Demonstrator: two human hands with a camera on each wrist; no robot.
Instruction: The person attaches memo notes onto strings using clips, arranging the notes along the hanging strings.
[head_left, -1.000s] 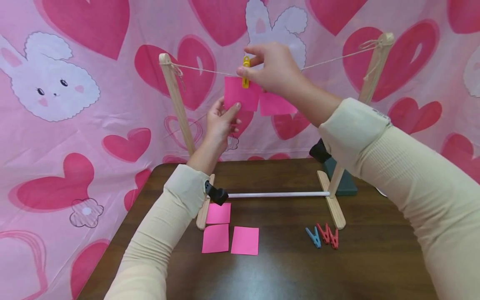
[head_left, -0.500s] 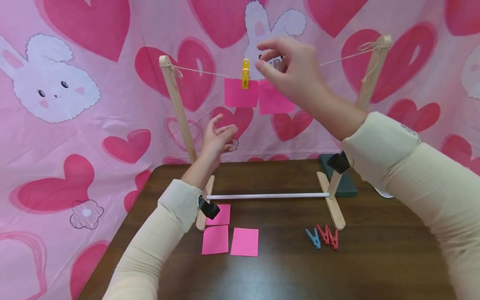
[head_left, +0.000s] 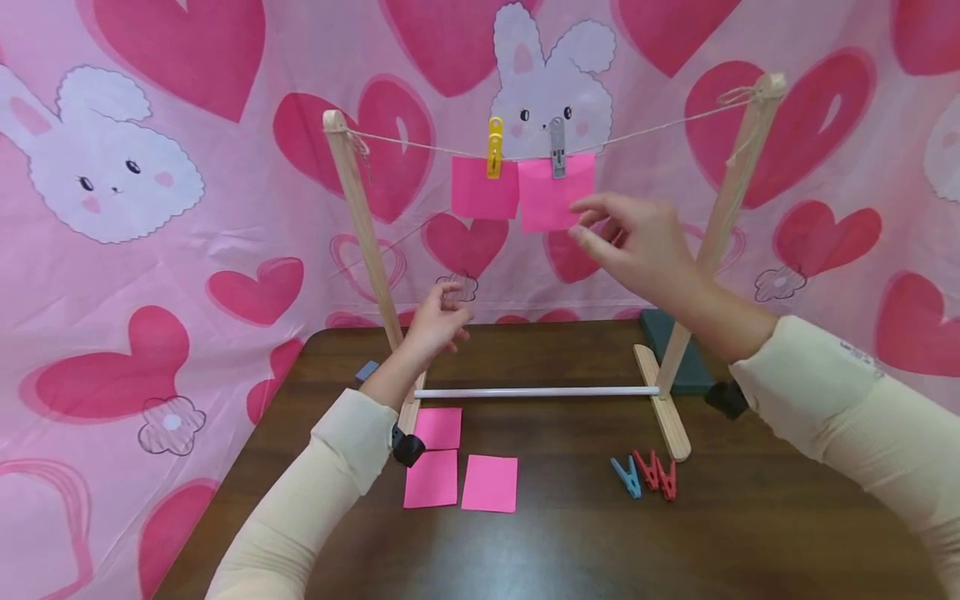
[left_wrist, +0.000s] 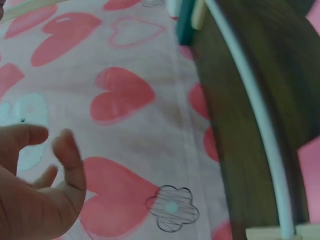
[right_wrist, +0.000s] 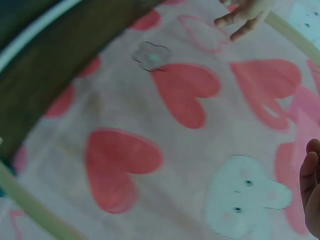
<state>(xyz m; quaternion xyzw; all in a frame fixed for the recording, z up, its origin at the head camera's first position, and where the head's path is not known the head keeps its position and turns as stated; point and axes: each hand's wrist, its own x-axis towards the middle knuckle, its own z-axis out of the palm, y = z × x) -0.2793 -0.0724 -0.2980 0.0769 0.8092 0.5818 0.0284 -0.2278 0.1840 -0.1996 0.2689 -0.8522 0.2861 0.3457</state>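
Two pink sticky notes hang side by side on a string line. A yellow clothespin (head_left: 494, 148) clips the left note (head_left: 483, 190), and a grey clothespin (head_left: 557, 147) clips the right note (head_left: 551, 204). My right hand (head_left: 637, 246) holds nothing; its loosely bent fingers overlap the right note's lower corner in the head view. Lower left, my left hand (head_left: 437, 321) hangs in the air with relaxed fingers and nothing in them. The left wrist view shows that hand (left_wrist: 45, 190) against the patterned cloth.
A wooden frame with posts (head_left: 362, 221) and a white crossbar (head_left: 536, 392) carries the string (head_left: 660, 129). On the brown table (head_left: 570, 533) lie three pink notes (head_left: 490, 483), a blue clothespin (head_left: 627, 477) and red clothespins (head_left: 666, 479). A dark green block (head_left: 686, 367) stands behind the right post.
Both hands have let go of the left note and its yellow clothespin and moved down. The right hand also shifted right, uncovering the grey clothespin.
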